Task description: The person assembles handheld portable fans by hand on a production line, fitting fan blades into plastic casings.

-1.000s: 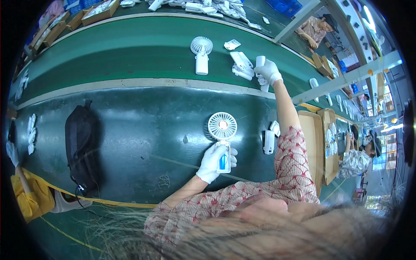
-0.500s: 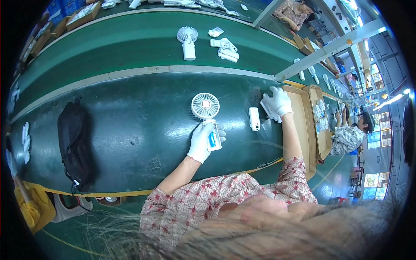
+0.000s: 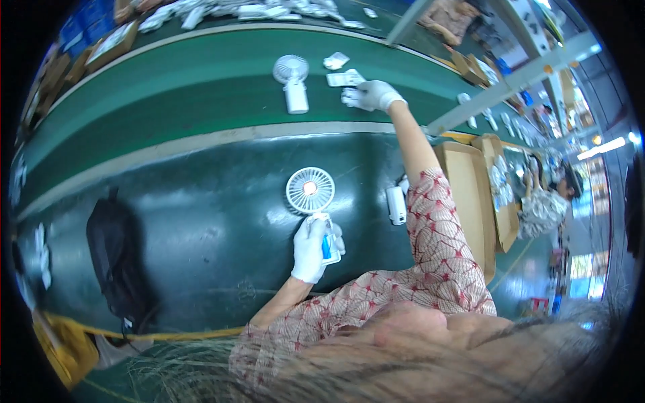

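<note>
My left hand (image 3: pixel 310 250), in a white glove, is closed around the handle of a white handheld fan (image 3: pixel 310 191). The round grille points away from me, and a blue part, like a battery, shows in the opened handle. My right hand (image 3: pixel 373 96), also gloved, reaches across to the green belt, its fingers stretched over a group of white plastic parts (image 3: pixel 339 79). Its fingers partly hide the nearest part. Left of that hand a complete white fan (image 3: pixel 296 97) lies on the belt, and a small white piece (image 3: pixel 335 61) lies just beyond.
A white fan handle (image 3: pixel 396 205) lies beside my right sleeve, with another piece partly hidden behind it. Cardboard trays (image 3: pixel 463 201) stand at the right. A black pouch (image 3: pixel 115 255) lies at left. A metal post (image 3: pixel 510 91) slants over the belt; another person (image 3: pixel 541 211) sits farther right.
My right hand has left the white piece near the cardboard tray and moved up and left to the parts on the belt. My left hand keeps hold of the fan.
</note>
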Tool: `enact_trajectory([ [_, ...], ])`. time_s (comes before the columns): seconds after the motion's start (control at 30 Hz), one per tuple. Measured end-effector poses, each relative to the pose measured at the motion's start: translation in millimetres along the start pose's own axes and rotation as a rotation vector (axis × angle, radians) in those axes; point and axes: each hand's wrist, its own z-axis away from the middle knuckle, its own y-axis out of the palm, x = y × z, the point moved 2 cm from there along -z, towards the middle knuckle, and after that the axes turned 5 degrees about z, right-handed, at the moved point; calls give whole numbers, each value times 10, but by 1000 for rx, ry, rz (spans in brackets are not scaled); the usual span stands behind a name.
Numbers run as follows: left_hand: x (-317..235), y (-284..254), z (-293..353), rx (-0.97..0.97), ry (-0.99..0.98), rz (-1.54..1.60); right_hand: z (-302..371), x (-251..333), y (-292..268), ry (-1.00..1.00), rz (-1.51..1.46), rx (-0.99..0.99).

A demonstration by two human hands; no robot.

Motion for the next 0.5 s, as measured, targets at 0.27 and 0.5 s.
enact_trajectory([
  [0.27, 23, -218, 129, -86, 94, 108, 502, 721, 18, 14, 78, 69],
  [0.5, 1, -225, 55, -36, 105, 129, 1134, 570, 109, -107, -583, -531],
])
